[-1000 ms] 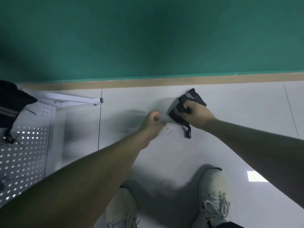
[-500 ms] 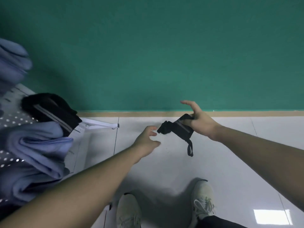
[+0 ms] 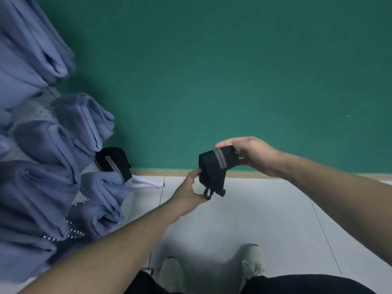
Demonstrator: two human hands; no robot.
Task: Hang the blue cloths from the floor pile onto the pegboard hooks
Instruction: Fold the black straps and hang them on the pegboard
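Black fabric with a grey stripe forms the folded cloth (image 3: pixel 214 166), which is held in mid-air before the green wall (image 3: pixel 212 71): gripped by the right hand (image 3: pixel 252 154) and pinched at its lower edge by the left hand (image 3: pixel 188 193). Blue cloths (image 3: pixel 42 158) are hung on the pegboard (image 3: pixel 38 111), which is largely hidden.

A black cloth (image 3: pixel 213 168) crossed by a grey stripe is seen held up, a black loop hanging from it. A second black cloth (image 3: pixel 114 162) with a pale stripe is seen on the white pegboard (image 3: pixel 34 112), which is dotted with small holes. Blue cloths (image 3: pixel 89 122), a soft periwinkle shade, are bunched across the pegboard. The wall (image 3: pixel 212 71) is painted deep green and edged with a tan strip (image 3: pixel 161 172). The floor (image 3: pixel 244 219) is laid in pale grey tiles. Off-white shoes (image 3: pixel 171 274) and black trousers (image 3: pixel 297 285) are shown below.
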